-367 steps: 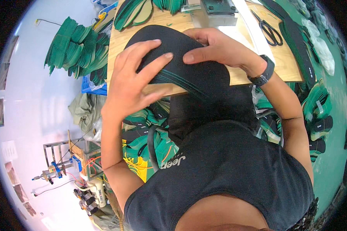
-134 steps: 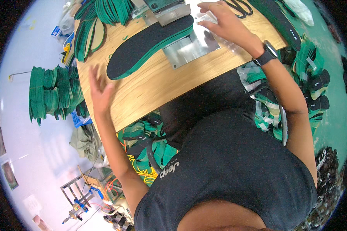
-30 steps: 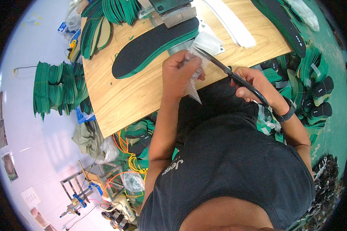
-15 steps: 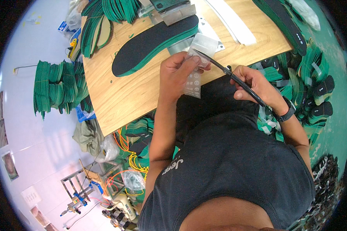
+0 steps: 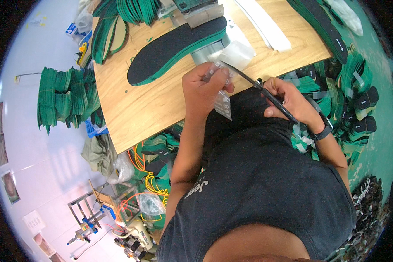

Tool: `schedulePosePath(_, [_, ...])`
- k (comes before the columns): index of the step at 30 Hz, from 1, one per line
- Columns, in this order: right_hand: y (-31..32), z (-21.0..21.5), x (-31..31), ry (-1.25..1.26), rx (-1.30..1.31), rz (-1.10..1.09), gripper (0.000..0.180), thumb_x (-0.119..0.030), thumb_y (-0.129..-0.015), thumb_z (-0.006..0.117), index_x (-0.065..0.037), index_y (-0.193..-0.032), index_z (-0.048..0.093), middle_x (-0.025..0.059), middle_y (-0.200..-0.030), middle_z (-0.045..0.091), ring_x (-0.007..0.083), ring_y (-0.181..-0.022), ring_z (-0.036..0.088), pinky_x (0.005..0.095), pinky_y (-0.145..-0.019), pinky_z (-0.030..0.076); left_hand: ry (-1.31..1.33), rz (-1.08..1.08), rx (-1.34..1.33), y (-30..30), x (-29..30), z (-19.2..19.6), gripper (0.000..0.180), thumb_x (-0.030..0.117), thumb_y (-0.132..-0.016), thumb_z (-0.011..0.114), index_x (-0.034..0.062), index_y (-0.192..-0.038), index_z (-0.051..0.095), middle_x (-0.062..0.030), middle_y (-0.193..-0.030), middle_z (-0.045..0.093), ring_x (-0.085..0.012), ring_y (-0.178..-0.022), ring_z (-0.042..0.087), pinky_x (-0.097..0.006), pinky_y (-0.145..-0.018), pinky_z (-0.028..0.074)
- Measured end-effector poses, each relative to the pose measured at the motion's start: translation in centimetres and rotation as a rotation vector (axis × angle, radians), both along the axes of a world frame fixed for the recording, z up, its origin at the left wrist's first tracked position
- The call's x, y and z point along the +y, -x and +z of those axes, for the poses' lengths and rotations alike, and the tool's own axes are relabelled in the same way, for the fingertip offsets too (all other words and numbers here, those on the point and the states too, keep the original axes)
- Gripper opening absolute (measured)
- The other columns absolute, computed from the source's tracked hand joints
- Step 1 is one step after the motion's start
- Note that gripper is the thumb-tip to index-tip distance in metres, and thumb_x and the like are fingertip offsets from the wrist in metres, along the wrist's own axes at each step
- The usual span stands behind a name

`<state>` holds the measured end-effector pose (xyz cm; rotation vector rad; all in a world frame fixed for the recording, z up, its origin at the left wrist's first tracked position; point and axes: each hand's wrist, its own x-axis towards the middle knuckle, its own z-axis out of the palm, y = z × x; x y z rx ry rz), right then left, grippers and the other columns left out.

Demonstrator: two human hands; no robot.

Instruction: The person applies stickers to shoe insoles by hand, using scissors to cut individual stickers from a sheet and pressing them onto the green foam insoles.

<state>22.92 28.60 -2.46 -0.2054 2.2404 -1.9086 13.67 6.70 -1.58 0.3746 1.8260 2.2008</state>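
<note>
Head view showed the wooden worktop [image 5: 148,113] bearing a stack of black-topped green insoles [image 5: 174,48], already laid flat. Near its edge, the right hand's [image 5: 288,98] fingers grasped black scissors [image 5: 276,101], blades beside a translucent printed sheet [image 5: 239,54] pinched in the left hand's [image 5: 205,89] fingers. Cutting looked unfinished; no completed severing was visible.

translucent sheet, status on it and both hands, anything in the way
Left hand pinching printed translucent sheet. Right hand gripping black scissors, pointed at the sheet, contact unclear. Insole stack just beyond left hand, apart from the scissors.
</note>
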Motion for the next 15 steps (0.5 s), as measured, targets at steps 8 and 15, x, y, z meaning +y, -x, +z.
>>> schedulePosePath(8, [-0.2,0.0,-0.5,0.045,-0.017,0.018,0.046,-0.028,-0.073,0.083,-0.002,-0.09,0.048,-0.0035,-0.074,0.037,0.0072,-0.07,0.036,0.0228,-0.062,0.034,-0.071,0.068,0.003,-0.4,0.4,0.3,0.01,0.004,-0.084,0.063,-0.0032,-0.078,0.062,-0.0083,-0.067,0.062,-0.0144,-0.051,0.059,-0.026,-0.046,0.047])
schedulePosePath(15, [-0.3,-0.7,-0.1,-0.007,0.007,0.044,0.046,-0.032,-0.074,0.082,-0.004,-0.082,0.046,-0.003,-0.072,0.038,0.007,-0.067,0.035,0.0231,-0.058,0.03,0.002,0.051,0.062,-1.2,0.7,0.8,0.01,0.005,-0.085,0.063,-0.0017,-0.078,0.062,-0.0067,-0.065,0.062,-0.0128,-0.051,0.06,-0.025,-0.046,0.047])
